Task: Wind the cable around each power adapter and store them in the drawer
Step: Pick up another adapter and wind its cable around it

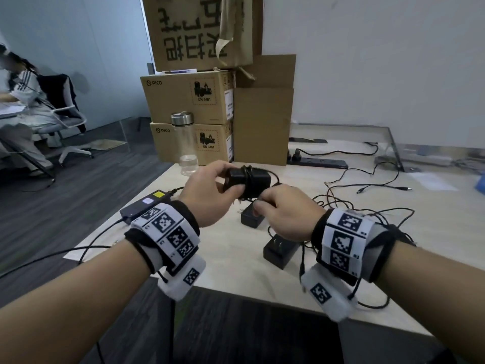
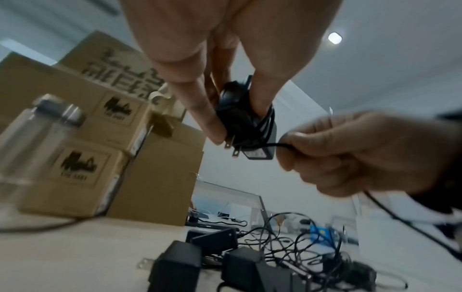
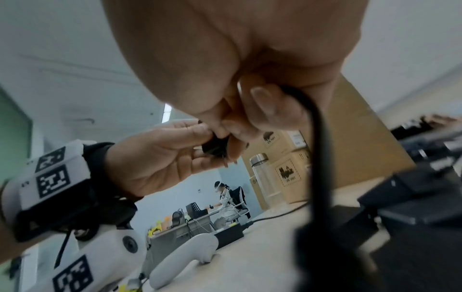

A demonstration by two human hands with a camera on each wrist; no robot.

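Observation:
My left hand [image 1: 210, 195] holds a black power adapter [image 1: 249, 183] above the table, fingers and thumb pinching its body; several turns of thin black cable wrap it. In the left wrist view the adapter [image 2: 246, 126] shows its two plug prongs pointing down-left. My right hand [image 1: 283, 211] pinches the loose cable [image 2: 265, 145] just beside the adapter, and the rest of the cable [image 3: 317, 150] trails down from its fist. Two more black adapters [image 1: 252, 218] [image 1: 280, 252] lie on the table under my hands, with tangled cables [image 1: 367, 203] to their right. No drawer is in view.
A clear bottle [image 1: 185, 143] with a steel cap stands at the table's far left edge. Stacked cardboard boxes [image 1: 189, 98] rise behind it. A black power strip [image 1: 320, 162] lies at the back. A larger power brick [image 1: 143, 208] sits near the left edge. A person sits at a desk far left.

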